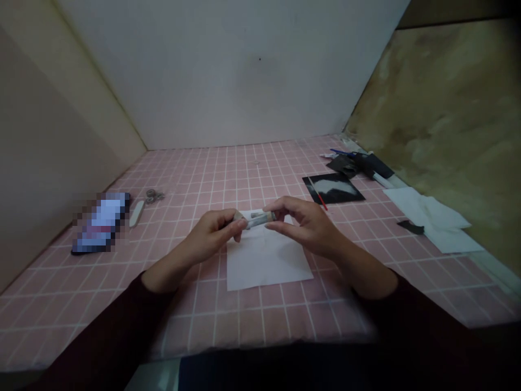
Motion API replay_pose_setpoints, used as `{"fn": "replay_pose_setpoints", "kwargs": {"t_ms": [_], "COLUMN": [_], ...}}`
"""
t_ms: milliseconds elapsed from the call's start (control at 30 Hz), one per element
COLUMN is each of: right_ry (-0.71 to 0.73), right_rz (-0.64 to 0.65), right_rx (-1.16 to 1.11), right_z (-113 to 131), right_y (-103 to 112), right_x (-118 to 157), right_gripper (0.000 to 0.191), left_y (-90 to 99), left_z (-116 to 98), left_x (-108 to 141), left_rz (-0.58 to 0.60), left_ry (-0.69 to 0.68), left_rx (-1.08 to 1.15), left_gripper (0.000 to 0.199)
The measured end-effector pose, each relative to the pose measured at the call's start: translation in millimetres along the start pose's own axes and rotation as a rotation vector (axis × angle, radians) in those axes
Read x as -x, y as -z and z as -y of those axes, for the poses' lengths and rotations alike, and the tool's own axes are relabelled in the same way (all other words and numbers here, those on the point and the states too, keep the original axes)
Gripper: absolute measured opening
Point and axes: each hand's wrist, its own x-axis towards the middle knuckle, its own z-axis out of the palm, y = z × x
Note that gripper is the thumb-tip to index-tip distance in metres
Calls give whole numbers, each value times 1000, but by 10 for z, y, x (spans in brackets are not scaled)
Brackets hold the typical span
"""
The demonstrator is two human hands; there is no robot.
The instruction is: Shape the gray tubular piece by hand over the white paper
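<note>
Between my two hands is a small, pale, tube-like piece (259, 220), held roughly level above a white sheet of paper (268, 265). My left hand (215, 231) pinches its left end between thumb and fingers. A bit of something beige (239, 215) shows at those left fingertips, too small to name. At the other end, my right hand (304, 222) grips the piece with its thumb below and fingers above. The fingers partly hide both ends, so its exact kind cannot be made out.
A phone with a blurred screen (103, 220), a white flat stick (137, 213) and a small grey lump (153, 195) lie left. To the right are a black-and-white sheet (336, 189) with a red thin tool (321, 200), dark scraps (344, 164) and white papers (431, 217) by the wall.
</note>
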Motion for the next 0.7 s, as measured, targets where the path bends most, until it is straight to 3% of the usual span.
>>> {"fn": "replay_pose_setpoints", "kwargs": {"t_ms": [167, 333, 433, 600, 700], "right_ry": [57, 4, 5, -42, -69], "right_rz": [57, -19, 65, 1, 84], "right_rx": [34, -37, 0, -35, -36], "right_z": [-6, 5, 11, 12, 15], "right_y": [-6, 39, 37, 47, 40], "right_x": [5, 1, 2, 6, 6], "right_gripper": [13, 16, 13, 14, 11], "left_y": [0, -4, -16, -15, -16], "left_z": [5, -30, -28, -18, -13], "left_x": [3, 9, 11, 22, 36], "left_rz": [57, -10, 26, -73, -61], "left_ry": [21, 17, 12, -34, -72], "left_rx": [32, 42, 53, 34, -29], "left_gripper": [39, 38, 35, 26, 20]}}
